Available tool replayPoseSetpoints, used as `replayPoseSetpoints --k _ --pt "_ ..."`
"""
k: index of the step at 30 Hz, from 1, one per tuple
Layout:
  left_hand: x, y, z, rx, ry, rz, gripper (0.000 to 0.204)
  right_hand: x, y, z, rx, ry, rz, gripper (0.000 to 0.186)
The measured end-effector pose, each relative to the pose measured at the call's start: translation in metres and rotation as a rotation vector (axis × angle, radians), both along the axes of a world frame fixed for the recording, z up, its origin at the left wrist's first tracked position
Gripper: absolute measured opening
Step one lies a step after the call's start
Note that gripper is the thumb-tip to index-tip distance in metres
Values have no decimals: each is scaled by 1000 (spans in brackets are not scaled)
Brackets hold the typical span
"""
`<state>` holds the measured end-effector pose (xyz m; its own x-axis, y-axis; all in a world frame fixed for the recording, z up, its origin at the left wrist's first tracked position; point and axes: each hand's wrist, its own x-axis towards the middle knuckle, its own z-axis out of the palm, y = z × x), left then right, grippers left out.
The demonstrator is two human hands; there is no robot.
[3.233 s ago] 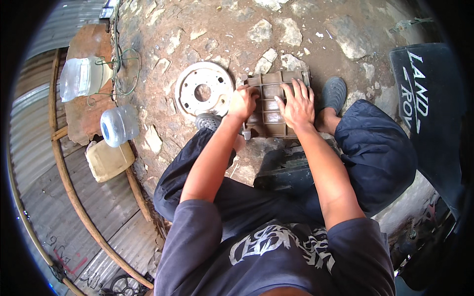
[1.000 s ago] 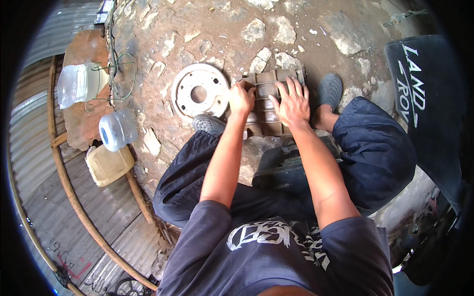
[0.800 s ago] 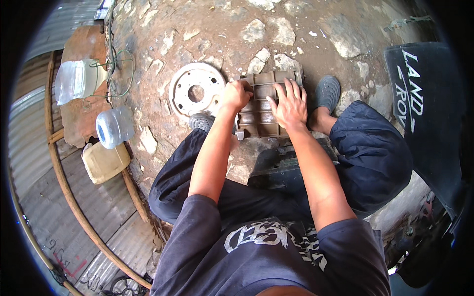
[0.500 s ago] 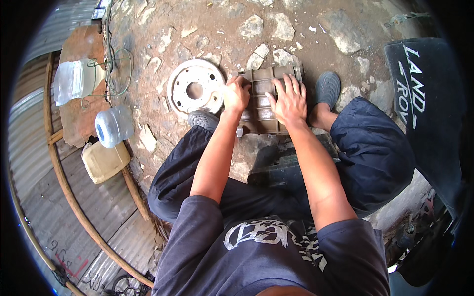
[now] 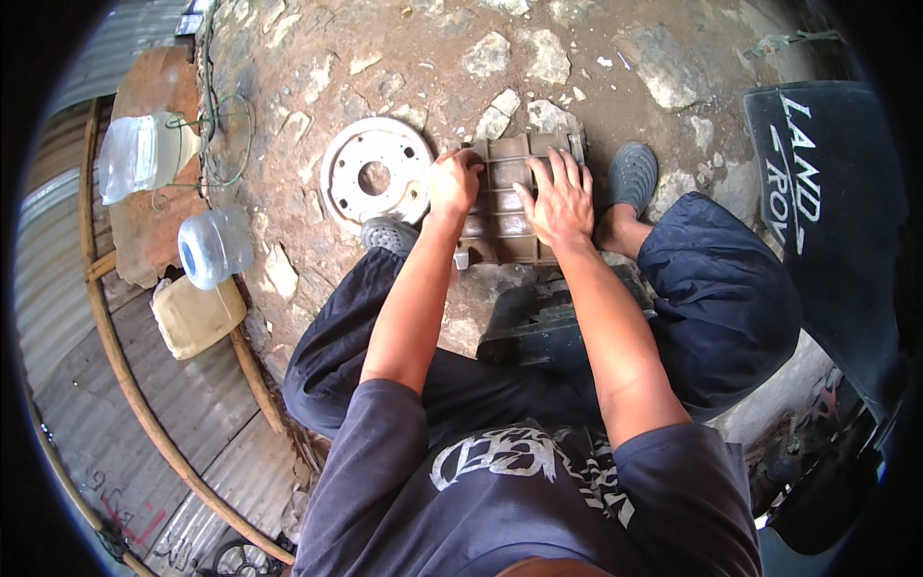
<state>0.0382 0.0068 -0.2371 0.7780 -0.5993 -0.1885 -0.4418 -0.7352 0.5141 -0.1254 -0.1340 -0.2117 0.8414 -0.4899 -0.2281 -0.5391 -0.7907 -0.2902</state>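
Note:
On the ground between my feet lies a ribbed, brownish-grey metal casing (image 5: 510,203), box-shaped with raised ribs crossing its upper face. My left hand (image 5: 455,181) is curled over the casing's left edge, its fingertips bent and partly hidden. Spread across the right part of the same casing is my right hand (image 5: 561,204), palm down with fingers apart. A whitish round steel wheel rim (image 5: 351,204), with a central hole and smaller holes around it, lies just left of the casing, close to my left hand.
My left shoe (image 5: 386,234) is beside the rim, my right shoe (image 5: 632,179) right of the casing. Dark parts (image 5: 534,332) lie between my legs. Plastic jugs (image 5: 213,247) and a yellowish jerrycan (image 5: 199,315) stand left by a corrugated wall. A black lettered panel (image 5: 846,260) is at right.
The whole view has shifted slightly to the left. Both hands stay at nearly the same spots on the casing.

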Motion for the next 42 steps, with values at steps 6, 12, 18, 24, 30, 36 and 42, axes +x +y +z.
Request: replayPoseSetpoints --k 6,12,18,24,30,36,42 --pt "10 15 23 96 116 -309 17 -3 -2 -2 -14 4 2 61" --pt "1 5 -5 -14 -112 -123 15 -1 1 1 -7 -12 7 60" --pt "0 13 3 38 -7 -260 13 -2 -2 -1 -10 -31 2 61" --pt "6 17 -3 86 -46 -291 10 -1 3 -3 -44 -103 -12 55" --pt "-12 -3 6 130 -109 -110 11 -2 2 -1 -21 -74 -3 56" --pt "4 2 17 271 77 -315 15 -4 0 -2 -12 -27 -13 56" --pt "-1 -7 -7 259 -35 -87 18 -3 2 -1 -19 -68 -2 50"
